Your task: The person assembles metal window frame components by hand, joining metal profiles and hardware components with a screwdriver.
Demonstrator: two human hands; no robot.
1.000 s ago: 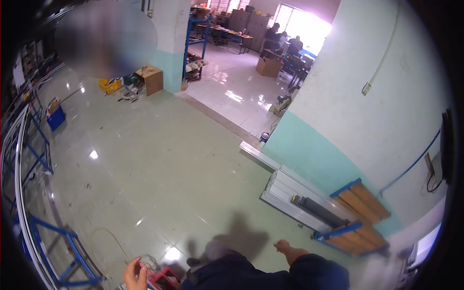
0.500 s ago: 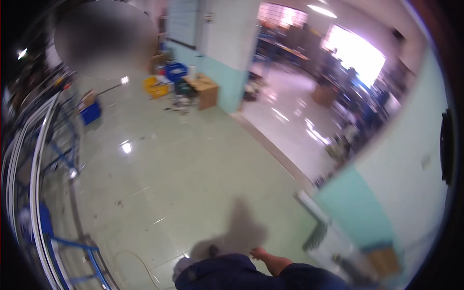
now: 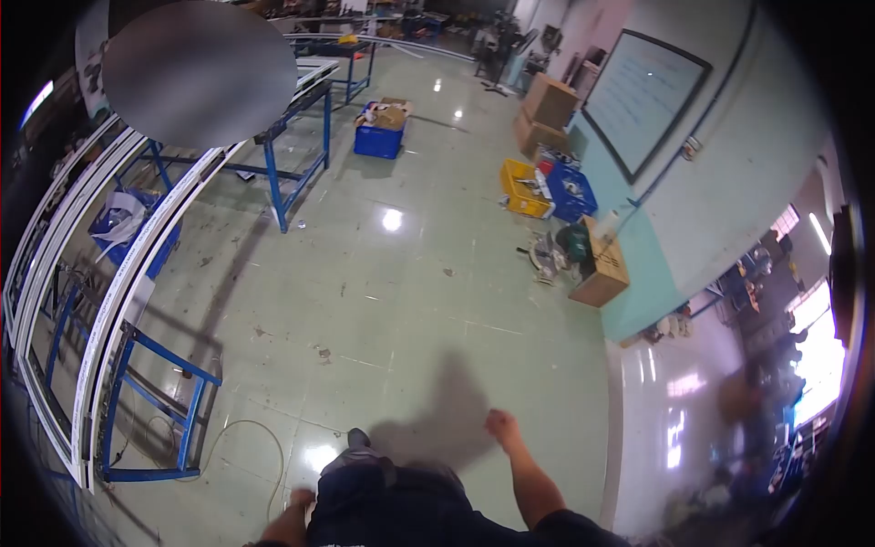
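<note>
My right hand (image 3: pixel 500 426) hangs in front of my body on the right, above the tiled floor. Its fingers look loosely curled and I see nothing in them. My left hand (image 3: pixel 302 499) shows low beside my left hip; its fingers are too small and hidden to make out. Neither hand touches anything I can see. Nearest to the left hand are a pale hose (image 3: pixel 281 456) on the floor and a blue metal stand (image 3: pixel 191 428) under long white frame profiles (image 3: pixel 109 319).
Along the right wall stand a small wooden box table (image 3: pixel 603 278), a yellow crate (image 3: pixel 526 190), a blue crate (image 3: pixel 571 193) and cardboard boxes (image 3: pixel 549 100). A blue bin (image 3: pixel 379 142) sits ahead beside a blue-legged bench (image 3: pixel 326 128). A doorway opens at the right.
My view has swung left, bringing the whiteboard, crates and frames further in. My right hand now reaches further forward, and my left hand has come into view. My body has moved ahead.
</note>
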